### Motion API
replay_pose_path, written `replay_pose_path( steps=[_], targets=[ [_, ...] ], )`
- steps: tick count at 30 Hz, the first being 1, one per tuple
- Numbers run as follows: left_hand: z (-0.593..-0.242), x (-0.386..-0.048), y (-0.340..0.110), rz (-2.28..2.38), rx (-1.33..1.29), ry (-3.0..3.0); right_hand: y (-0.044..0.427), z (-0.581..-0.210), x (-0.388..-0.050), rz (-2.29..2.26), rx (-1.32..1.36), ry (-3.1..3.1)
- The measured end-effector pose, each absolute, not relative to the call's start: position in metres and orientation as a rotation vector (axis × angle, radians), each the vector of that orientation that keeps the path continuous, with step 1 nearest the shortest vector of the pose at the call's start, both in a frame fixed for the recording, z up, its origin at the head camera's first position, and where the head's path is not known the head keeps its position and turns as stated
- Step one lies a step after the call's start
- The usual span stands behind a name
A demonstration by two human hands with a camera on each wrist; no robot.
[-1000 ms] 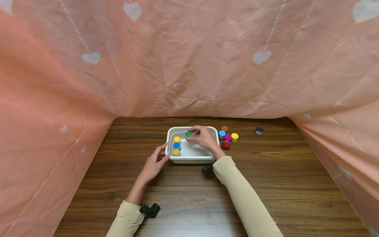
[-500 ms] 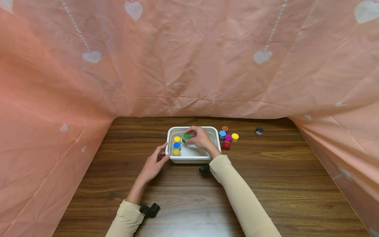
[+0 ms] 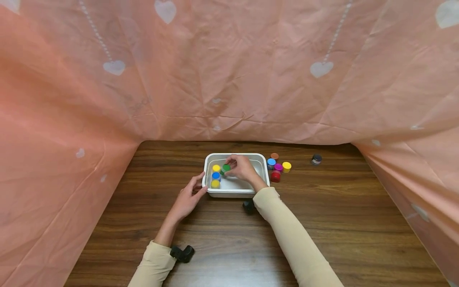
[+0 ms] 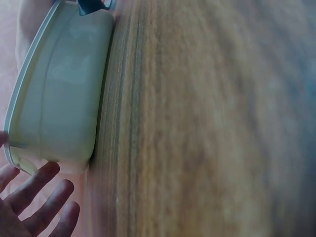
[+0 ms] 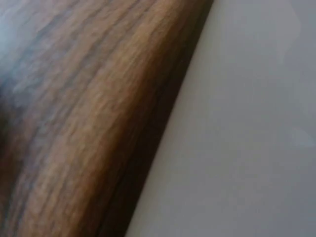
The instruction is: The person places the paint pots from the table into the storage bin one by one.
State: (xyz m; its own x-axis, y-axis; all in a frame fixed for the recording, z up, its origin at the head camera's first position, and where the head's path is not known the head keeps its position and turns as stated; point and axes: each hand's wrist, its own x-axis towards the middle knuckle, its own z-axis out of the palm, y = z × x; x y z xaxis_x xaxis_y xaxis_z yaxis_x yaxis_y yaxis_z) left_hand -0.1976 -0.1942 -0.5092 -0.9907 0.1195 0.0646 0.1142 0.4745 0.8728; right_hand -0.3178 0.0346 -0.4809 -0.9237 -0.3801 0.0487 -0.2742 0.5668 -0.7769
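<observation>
A white plastic tray (image 3: 234,193) stands on the wooden table. Inside it, along the left end, three small paint pots form a column: a yellow-lidded pot (image 3: 216,168), a blue-lidded pot (image 3: 216,175) and another yellow-lidded pot (image 3: 215,184). My right hand (image 3: 243,168) reaches over the tray and pinches a green-lidded paint pot (image 3: 226,168) just right of the column's far end. At the tray's left side, my left hand (image 3: 186,199) touches the rim, its fingers (image 4: 52,207) spread. The right wrist view shows only the tray's wall and the table.
Right of the tray stand several more pots: a brown-lidded pot (image 3: 274,156), a light-blue-lidded pot (image 3: 271,162), a magenta-lidded pot (image 3: 278,167), a yellow-lidded pot (image 3: 286,166) and a red pot (image 3: 275,176). Farther right is a black-lidded pot (image 3: 316,159). A peach curtain (image 3: 236,79) surrounds the table.
My right hand has carried the green-lidded pot left and slightly nearer, up beside the pots in the column. The left hand keeps its place at the tray's rim.
</observation>
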Motion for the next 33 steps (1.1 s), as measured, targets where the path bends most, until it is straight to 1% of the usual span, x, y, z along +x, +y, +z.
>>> replay_pose_path(
  steps=[7, 16, 33],
  targets=[
    [-0.509, -0.197, -0.195, 1.575, 0.209, 2.708, 0.037, -0.483, -0.318, -1.231, -0.555, 2.723],
    [-0.507, -0.195, -0.195, 1.575, 0.201, 2.694, 0.035, -0.490, -0.320, -1.122, -0.616, 2.787],
    [-0.504, -0.195, -0.194, 1.516, 0.195, 2.722, 0.032, -0.493, -0.321, -1.045, -0.674, 2.813]
  ],
)
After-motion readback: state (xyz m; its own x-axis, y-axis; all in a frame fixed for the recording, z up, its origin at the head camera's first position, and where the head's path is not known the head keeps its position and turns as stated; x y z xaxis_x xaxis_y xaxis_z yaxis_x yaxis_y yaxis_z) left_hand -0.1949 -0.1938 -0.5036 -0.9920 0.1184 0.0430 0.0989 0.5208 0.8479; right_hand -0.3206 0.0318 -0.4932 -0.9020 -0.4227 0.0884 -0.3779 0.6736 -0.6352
